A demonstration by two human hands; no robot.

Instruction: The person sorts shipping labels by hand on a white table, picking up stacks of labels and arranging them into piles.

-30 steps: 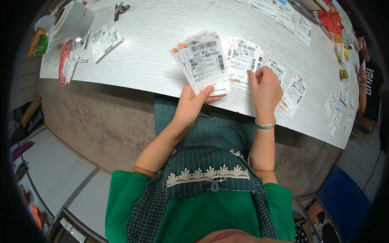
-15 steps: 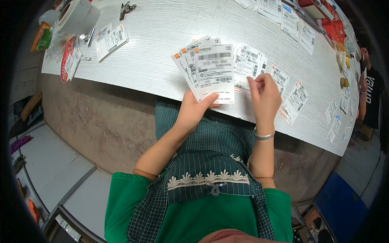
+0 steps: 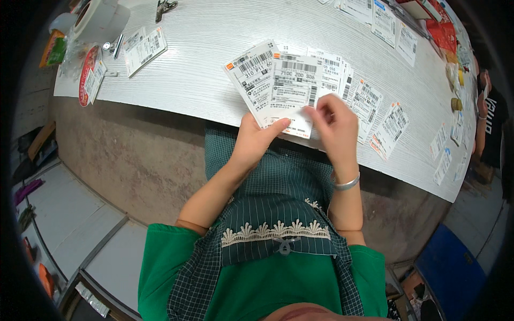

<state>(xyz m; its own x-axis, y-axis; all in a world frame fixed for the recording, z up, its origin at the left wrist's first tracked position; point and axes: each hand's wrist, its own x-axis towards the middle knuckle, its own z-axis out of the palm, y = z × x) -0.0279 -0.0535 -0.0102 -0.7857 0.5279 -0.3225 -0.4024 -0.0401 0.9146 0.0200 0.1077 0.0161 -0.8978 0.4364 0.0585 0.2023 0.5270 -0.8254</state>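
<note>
My left hand (image 3: 252,142) grips a fanned stack of shipping labels (image 3: 258,75), with its thumb pressed on their lower edge. They are white slips with barcodes and small orange corner marks. My right hand (image 3: 338,127) is pinched at the lower right side of the front shipping label (image 3: 293,80); its fingertips are slightly blurred. Behind the held stack lies a pile of labels (image 3: 333,67), partly hidden by it. To the right, another label pile (image 3: 366,104) and a slanted label (image 3: 390,131) rest on the table near its front edge.
On the white table (image 3: 203,59) stand a large white roll (image 3: 99,21) and a metal clip (image 3: 165,9). More labels (image 3: 144,51) lie at the left, others (image 3: 407,45) at the far right. A person in black (image 3: 490,117) is beyond the right edge.
My right hand has moved left from the pile on the table to the held stack. The held labels are fanned differently, with another label now in front.
</note>
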